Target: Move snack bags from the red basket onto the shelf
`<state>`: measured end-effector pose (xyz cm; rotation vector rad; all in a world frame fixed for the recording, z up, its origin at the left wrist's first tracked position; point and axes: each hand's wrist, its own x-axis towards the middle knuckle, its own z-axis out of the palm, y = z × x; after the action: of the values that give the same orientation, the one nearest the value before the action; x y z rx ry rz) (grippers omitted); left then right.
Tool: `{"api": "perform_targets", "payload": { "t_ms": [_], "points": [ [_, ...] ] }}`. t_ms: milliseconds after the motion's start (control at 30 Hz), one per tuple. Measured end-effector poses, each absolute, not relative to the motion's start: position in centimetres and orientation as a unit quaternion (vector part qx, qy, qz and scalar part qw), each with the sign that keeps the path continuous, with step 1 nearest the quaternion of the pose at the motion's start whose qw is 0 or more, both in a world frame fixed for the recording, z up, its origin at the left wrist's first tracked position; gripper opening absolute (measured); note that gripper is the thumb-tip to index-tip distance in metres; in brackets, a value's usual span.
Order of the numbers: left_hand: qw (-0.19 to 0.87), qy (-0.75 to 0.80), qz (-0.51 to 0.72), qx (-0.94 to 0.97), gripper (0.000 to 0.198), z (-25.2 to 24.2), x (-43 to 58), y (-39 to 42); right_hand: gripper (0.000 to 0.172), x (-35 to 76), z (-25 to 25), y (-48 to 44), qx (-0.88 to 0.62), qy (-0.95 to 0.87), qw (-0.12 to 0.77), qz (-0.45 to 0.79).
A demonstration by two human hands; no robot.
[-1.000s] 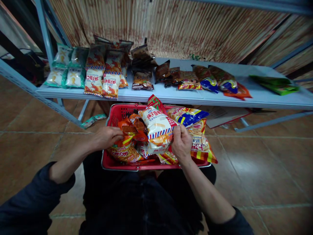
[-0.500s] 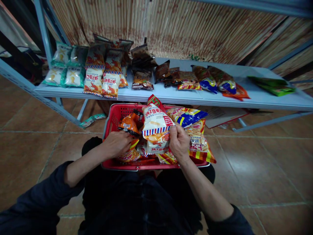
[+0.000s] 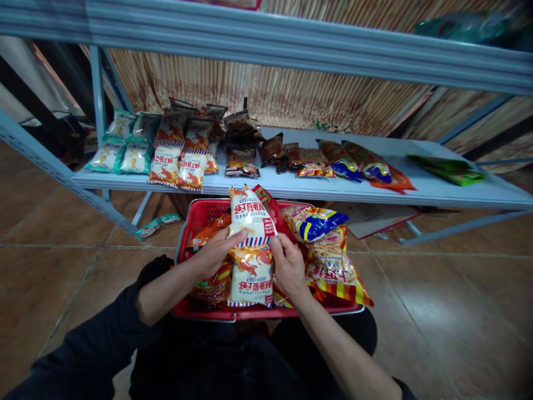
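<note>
Between my two hands is a white and orange snack bag [image 3: 250, 214], joined at a striped seam to a second matching bag [image 3: 252, 278] hanging below it. My left hand [image 3: 216, 253] grips the left side, thumb on the front. My right hand [image 3: 289, 264] pinches the right edge near the seam. Both bags are over a red shopping basket [image 3: 204, 208] on my lap. In the basket lie a blue and yellow snack bag [image 3: 318, 222], a prawn cracker bag [image 3: 337, 269], a red bag [image 3: 272, 211] and orange packets [image 3: 208, 233], partly hidden by my left hand.
A pale blue shelf [image 3: 258, 189] runs ahead, holding green-white packets [image 3: 137, 158], similar shrimp snack bags [image 3: 164, 164], brown packets [image 3: 241, 161] and a flat green bag [image 3: 449, 169]. An upper shelf beam [image 3: 266, 50] crosses above. Green packets [image 3: 158, 225] lie on the tiled floor.
My left hand has left the orange packets and taken hold of the joined snack bags' left side. The bags now hang straighter, slightly left. The view has tilted up, showing the upper shelf.
</note>
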<state>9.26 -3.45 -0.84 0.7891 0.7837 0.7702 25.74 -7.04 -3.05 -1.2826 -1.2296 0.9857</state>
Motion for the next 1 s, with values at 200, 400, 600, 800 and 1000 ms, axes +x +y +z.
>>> {"api": "perform_targets", "payload": {
  "t_ms": [200,400,600,800,1000],
  "points": [
    [0.796,0.333,0.412,0.291,0.05,-1.5,10.2,-3.4,0.03,26.1,-2.8,-7.1,-0.515,-0.511,0.505,0.469],
    [0.765,0.386,0.376,0.352,0.052,-1.8,9.9,-3.5,0.044,26.8,-0.8,-4.2,-0.521,-0.505,0.543,0.423],
    [0.729,0.41,0.353,0.42,0.053,-2.0,10.1,-3.2,0.032,26.8,0.7,-1.7,-0.506,-0.491,0.545,0.454],
    [0.705,0.409,0.326,0.48,0.047,-2.3,9.4,-2.4,0.03,27.4,1.8,-0.9,-0.52,-0.535,0.524,0.411],
    [0.661,0.402,0.352,0.527,0.044,-2.2,9.5,-2.5,0.022,27.8,2.8,-0.7,-0.54,-0.557,0.497,0.39]
  ]
}}
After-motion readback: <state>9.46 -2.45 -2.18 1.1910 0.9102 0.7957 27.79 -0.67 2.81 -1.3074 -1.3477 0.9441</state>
